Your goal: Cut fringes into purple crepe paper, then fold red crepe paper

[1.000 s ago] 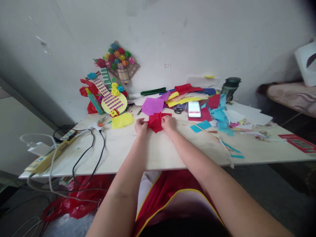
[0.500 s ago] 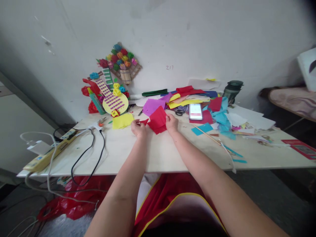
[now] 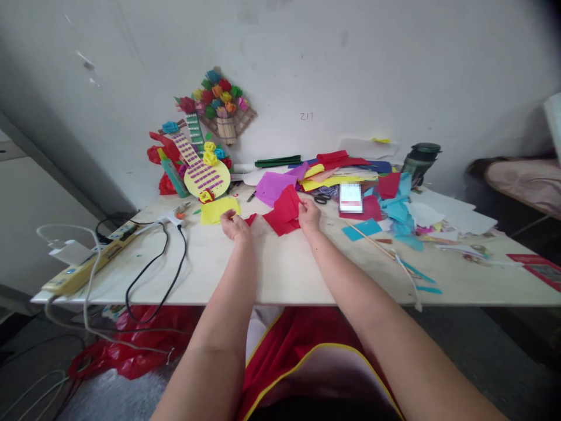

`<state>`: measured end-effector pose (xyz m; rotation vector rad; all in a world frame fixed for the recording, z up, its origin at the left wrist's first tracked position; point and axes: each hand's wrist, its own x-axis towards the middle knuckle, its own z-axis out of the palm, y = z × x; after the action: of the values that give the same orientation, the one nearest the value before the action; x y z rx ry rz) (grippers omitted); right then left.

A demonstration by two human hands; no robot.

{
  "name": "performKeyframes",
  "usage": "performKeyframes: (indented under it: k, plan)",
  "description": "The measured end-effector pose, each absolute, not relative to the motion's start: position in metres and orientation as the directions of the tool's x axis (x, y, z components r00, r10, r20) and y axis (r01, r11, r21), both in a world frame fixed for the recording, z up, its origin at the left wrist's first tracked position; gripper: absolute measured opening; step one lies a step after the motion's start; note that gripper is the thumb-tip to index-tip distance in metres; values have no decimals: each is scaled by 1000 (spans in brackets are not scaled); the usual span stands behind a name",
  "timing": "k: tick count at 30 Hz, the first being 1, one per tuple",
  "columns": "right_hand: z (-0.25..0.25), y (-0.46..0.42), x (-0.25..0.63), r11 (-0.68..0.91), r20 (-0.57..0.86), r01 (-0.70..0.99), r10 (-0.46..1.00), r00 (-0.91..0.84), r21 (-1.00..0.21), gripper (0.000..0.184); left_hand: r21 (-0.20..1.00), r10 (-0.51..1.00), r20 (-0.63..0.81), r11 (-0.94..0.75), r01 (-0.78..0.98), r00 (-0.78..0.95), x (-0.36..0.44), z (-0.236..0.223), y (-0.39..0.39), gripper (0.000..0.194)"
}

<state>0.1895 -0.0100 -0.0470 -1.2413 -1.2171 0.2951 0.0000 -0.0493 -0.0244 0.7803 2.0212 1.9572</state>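
My right hand (image 3: 309,214) pinches the right edge of a piece of red crepe paper (image 3: 284,211), which is held just over the table. My left hand (image 3: 236,228) is closed beside the yellow paper sheet (image 3: 219,209), its fingertips over that sheet's right edge. A small red paper scrap (image 3: 250,220) sticks out on the right of my left hand, its rest hidden behind the fingers. Behind the red paper lies a purple paper sheet (image 3: 274,186). Black-handled scissors (image 3: 322,199) lie behind my right hand.
A phone (image 3: 351,197) rests on red paper to the right, near blue paper pieces (image 3: 362,230) and a thin wooden stick (image 3: 372,241). A dark bottle (image 3: 421,164) stands at the back. A flower-decorated guitar craft (image 3: 205,175), glue bottle (image 3: 173,174) and power strip (image 3: 94,257) occupy the left.
My left hand has moved left, away from the red paper and towards the yellow sheet, the small red scrap moving with it. My right hand keeps its pinch on the red paper.
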Motion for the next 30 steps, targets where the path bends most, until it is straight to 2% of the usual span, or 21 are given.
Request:
performKeyframes:
  k: [2,5,8,11,14,23,30]
  plan:
    - [-48,-9,189,375,518,384,759,395,-843,20,986,508,135,14,165,-851,-9,-23,-49,26]
    - [-49,-7,190,371,494,355,785,374,-858,21,966,553,76,164,198,-830,-17,-19,-54,18]
    - [-50,-6,190,363,476,339,802,359,-868,23,910,645,134,220,351,-752,-15,-17,-59,16]
    - [-50,-6,191,355,465,334,813,351,-873,24,794,740,245,218,567,-627,-8,-19,-58,26]
    - [-51,-6,191,354,466,342,817,340,-871,25,700,786,261,246,670,-561,-5,-25,-54,29]
    - [-56,-2,192,344,462,358,823,330,-868,29,612,807,228,316,725,-545,-10,-32,-47,17]
    - [-60,1,193,361,482,369,815,322,-856,32,632,751,334,270,726,-570,-10,-38,-44,6]
